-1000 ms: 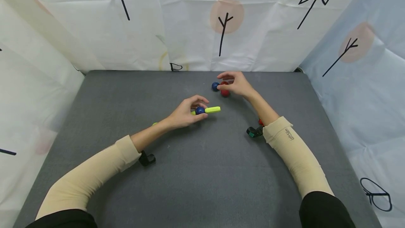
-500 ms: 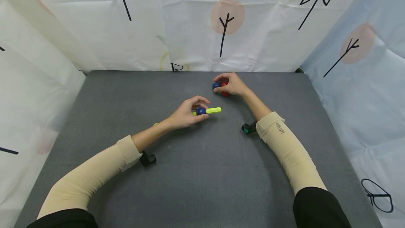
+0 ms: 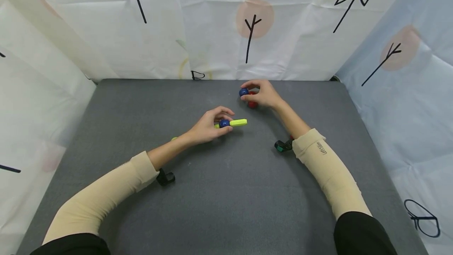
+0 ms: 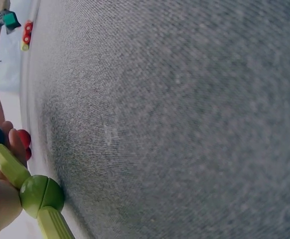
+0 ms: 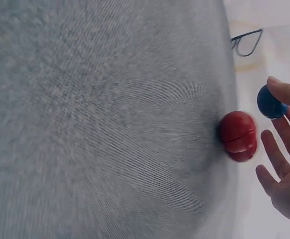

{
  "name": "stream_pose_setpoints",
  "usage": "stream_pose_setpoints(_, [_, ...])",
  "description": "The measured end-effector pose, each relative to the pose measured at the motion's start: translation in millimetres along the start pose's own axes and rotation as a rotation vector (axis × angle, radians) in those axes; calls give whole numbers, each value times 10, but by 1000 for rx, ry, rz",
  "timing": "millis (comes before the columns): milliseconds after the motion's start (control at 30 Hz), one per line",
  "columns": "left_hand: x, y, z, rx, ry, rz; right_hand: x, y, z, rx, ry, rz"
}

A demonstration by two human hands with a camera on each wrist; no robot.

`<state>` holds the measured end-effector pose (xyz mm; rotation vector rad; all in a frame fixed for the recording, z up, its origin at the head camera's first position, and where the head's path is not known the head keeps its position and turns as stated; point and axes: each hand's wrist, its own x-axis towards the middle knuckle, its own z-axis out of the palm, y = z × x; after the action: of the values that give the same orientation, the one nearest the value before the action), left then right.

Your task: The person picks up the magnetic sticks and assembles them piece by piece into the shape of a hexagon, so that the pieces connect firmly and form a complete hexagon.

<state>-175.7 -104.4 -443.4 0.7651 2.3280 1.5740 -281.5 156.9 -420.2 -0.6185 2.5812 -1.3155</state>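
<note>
My left hand (image 3: pixel 203 130) grips a toy piece of yellow-green rods (image 3: pixel 238 122) joined by a blue ball (image 3: pixel 224 123). In the left wrist view the piece also shows a green ball (image 4: pixel 42 195) with a rod on either side of it. Toward the back of the table, my right hand (image 3: pixel 266 94) pinches a separate blue ball (image 5: pixel 269 103) between thumb and fingers, its other fingers spread. That ball is off the table in the right wrist view. Close by, two red balls (image 5: pixel 236 130) touch each other on the table.
Red pieces with a yellow-green end (image 4: pixel 27 34) lie farther right on the grey table (image 3: pixel 226 200), mostly hidden by my right forearm in the head view. Patterned white cloth (image 3: pixel 212 30) walls in the back and sides.
My right hand has closed its fingers on the blue ball and raised it slightly from beside the red balls. My left hand stays in place with the rod piece.
</note>
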Motion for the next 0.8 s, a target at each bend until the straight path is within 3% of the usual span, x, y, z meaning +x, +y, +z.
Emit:
stream_pose_setpoints(367, [32, 25, -1, -2, -1, 43, -482, -271, -133, 42, -7, -138])
stream_pose_setpoints(600, [50, 49, 7, -8, 28, 43, -841, -346, -98, 26, -63, -144])
stream_pose_setpoints(800, [64, 52, 15, -15, 40, 41, -999, -327, -14, 34, -104, -141])
